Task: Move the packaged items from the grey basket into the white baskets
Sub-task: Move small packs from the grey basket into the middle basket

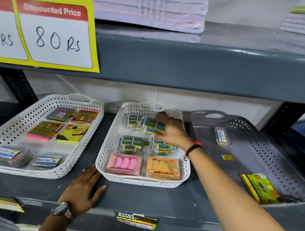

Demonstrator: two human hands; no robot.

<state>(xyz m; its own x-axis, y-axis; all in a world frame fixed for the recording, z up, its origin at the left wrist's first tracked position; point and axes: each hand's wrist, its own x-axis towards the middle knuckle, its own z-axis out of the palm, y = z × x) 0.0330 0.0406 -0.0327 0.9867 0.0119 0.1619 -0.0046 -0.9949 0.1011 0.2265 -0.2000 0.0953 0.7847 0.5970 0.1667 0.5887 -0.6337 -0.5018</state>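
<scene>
The grey basket (261, 150) stands at the right of the shelf. In it lie a small clear pack (221, 136), a yellow tag (227, 157) and a yellow-green packet (261, 188). My right hand (172, 131) is over the back of the middle white basket (103, 158), shut on a blurred blue-and-yellow eraser pack (152, 126). That basket holds several eraser packs, a pink box (124, 163) and an orange box (163, 167). The left white basket (81, 145) holds sticky-note pads and clear packs. My left hand (84, 187) rests flat on the shelf, in front of the gap between the white baskets.
The grey upper shelf (184, 64) overhangs the baskets and carries stacked paper (152, 11). A yellow price sign (52, 34) hangs at the upper left. A supermarket label (137, 220) sticks to the shelf's front edge. Dark uprights stand at both sides.
</scene>
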